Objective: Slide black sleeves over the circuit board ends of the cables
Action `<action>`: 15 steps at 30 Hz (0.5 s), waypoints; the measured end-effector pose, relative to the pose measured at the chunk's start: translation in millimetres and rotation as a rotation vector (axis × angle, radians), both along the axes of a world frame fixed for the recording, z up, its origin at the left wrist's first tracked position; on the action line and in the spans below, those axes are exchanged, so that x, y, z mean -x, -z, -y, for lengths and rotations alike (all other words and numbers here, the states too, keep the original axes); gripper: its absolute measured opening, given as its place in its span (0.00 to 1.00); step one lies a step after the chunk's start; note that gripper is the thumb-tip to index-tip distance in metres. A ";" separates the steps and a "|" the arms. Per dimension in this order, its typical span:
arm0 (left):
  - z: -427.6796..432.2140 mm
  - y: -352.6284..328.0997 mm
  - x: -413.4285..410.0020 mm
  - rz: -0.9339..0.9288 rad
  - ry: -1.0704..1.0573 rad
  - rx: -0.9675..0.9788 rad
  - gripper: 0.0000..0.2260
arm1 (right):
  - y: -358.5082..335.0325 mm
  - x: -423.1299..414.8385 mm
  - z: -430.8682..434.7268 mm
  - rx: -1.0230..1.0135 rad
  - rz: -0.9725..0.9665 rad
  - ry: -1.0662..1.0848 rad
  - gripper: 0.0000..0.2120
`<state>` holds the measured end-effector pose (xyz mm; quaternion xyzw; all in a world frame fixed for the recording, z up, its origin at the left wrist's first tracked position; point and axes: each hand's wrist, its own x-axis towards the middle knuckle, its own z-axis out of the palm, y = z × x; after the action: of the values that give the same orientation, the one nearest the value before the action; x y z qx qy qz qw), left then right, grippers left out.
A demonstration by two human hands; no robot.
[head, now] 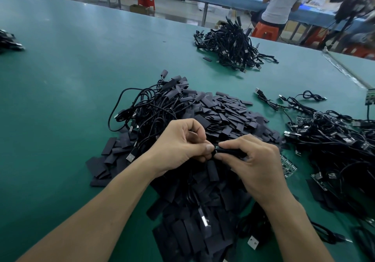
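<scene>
1. Nearest the person, loose sleeves [192, 237] lie heaped on the worktop [60, 99] under both forearms, with a USB plug [253, 242] on top. Hazard: a forearm dragged across the heap may sweep sleeves toward the near edge or snag the plug.

2. Above the heap, the left hand [182, 142] and right hand [253, 160] meet fingertip to fingertip.
- Left grip: narrow, with thumb and forefinger pinching the board end [216, 147], which is almost wholly hidden.
- Right grip: narrow, pinching one sleeve [229, 152] that lies level with its mouth toward the left fingertips.
- How far the board has entered cannot be told.

Hazards:
- A pinch close to the mouth probably flattens it. A board corner would then catch on the lip and buckle the sleeve.
- A skewed approach would jam the board partway.
- Forcing a jam could strain the joint where the wires meet the board.
- A dropped sleeve would be lost among identical ones.

3. Just right of the hands, bare boards [288, 165] lie beside tangled unsleeved cables [334, 140]. Hazard: pulling one cable may drag its neighbours and the boards along.

4. Beyond the left hand, sleeved cables [154, 107] touch the heap. Hazard: finished and unfinished pieces may mix.

5. Far across the worktop, a separate bundle [229, 44] lies well apart from the work. It likely poses no risk.
</scene>
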<state>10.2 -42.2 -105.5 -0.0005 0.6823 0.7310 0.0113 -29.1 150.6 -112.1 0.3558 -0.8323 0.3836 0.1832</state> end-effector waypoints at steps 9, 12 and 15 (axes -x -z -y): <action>1.6 3.6 1.0 0.001 0.036 0.002 0.12 | -1.5 3.6 0.6 -0.029 0.061 -0.056 0.11; 2.6 4.0 1.5 -0.005 0.031 -0.029 0.11 | -2.2 3.5 1.8 -0.034 0.058 -0.041 0.11; 2.3 3.3 1.1 -0.007 0.035 -0.046 0.11 | -2.8 3.3 2.3 -0.005 0.051 -0.037 0.11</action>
<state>9.0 -44.5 -108.7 0.0143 0.6653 0.7461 0.0217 -32.4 148.3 -109.3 0.3618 -0.8309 0.3937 0.1538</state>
